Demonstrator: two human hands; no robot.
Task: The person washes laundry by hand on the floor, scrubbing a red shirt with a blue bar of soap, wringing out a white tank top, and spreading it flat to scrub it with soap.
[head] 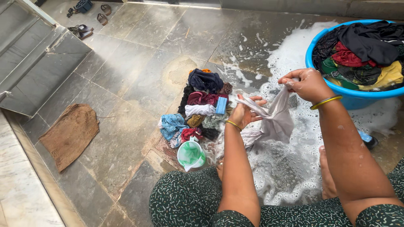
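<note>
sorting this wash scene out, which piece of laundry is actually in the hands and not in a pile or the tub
The pale grey-white cloth: the left hand and right hand hold it stretched above the suds, apart from the pile of clothes and blue tub.

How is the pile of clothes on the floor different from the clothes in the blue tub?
The floor pile lies wrung into small twisted bundles on wet stone; the tub clothes are loosely heaped inside the blue tub. The floor pile has pale pieces; the tub clothes are mostly dark. Both are mixed colours.
</note>
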